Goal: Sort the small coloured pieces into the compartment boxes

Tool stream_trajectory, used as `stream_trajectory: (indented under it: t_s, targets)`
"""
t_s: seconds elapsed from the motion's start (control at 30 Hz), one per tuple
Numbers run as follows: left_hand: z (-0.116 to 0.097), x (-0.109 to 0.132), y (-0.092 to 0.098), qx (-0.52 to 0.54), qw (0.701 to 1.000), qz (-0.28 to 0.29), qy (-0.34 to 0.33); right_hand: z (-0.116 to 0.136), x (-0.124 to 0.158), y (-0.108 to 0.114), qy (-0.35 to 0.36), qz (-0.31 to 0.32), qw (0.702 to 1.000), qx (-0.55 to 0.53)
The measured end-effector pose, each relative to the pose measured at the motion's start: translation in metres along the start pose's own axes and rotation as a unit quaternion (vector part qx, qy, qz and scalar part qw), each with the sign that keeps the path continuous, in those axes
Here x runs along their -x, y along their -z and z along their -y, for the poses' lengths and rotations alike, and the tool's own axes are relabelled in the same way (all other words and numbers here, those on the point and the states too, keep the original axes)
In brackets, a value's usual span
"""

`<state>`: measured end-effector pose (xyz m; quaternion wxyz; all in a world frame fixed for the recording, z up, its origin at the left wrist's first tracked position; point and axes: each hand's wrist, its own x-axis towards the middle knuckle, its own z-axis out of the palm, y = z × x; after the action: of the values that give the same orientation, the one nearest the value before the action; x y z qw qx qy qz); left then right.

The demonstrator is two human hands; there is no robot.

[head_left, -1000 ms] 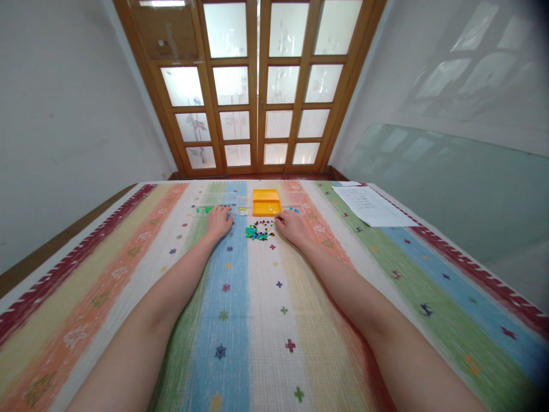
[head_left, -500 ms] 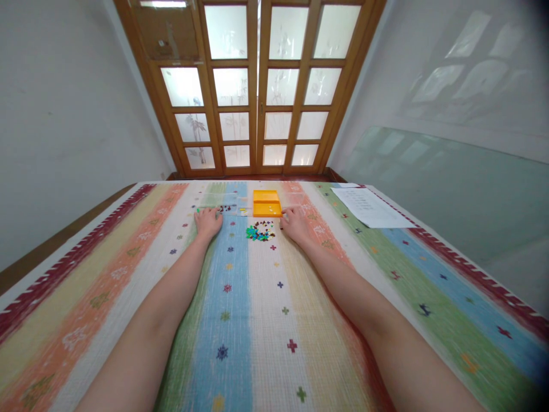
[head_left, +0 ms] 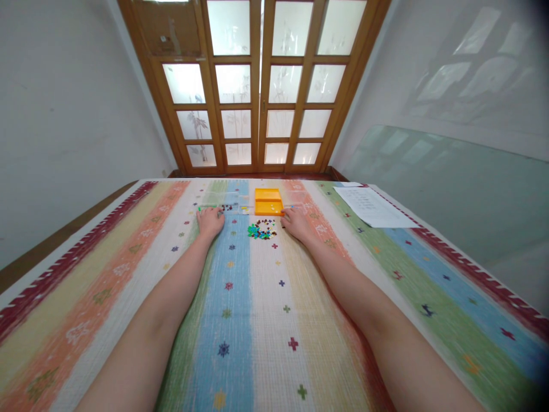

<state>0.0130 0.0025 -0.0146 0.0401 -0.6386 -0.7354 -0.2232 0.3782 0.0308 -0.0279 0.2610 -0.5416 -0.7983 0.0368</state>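
A small heap of tiny coloured pieces lies on the striped cloth far out in front of me. Behind it stands an orange tray, with clear compartment trays to its left and a clear one to its right. My left hand rests knuckles-up at the clear trays left of the heap, fingers curled down. My right hand sits right of the heap, by the orange tray's near right corner, fingers bent together. What either hand holds is too small to see.
A printed sheet of paper lies at the far right of the cloth. A glass panel leans along the right wall. Wooden glazed doors stand beyond the table's far edge. A white wall runs along the left.
My left hand has slid left, away from the heap, to the clear trays. My right hand has shifted a little right and back toward the orange tray's corner.
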Motion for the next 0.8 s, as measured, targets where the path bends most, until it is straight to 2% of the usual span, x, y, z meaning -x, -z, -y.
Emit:
stream_trajectory:
  t_s: [0.43,0.8]
  targets:
    - [0.003,-0.0016,-0.0026,0.009,1.0,-0.008,0.007,0.0027,-0.001,0.0028,-0.02,0.022,1.0,0.001]
    - [-0.0006,0.0014,0.0015,0.013,1.0,-0.008,0.012,0.007,0.0012,0.0058,-0.01,0.011,1.0,0.003]
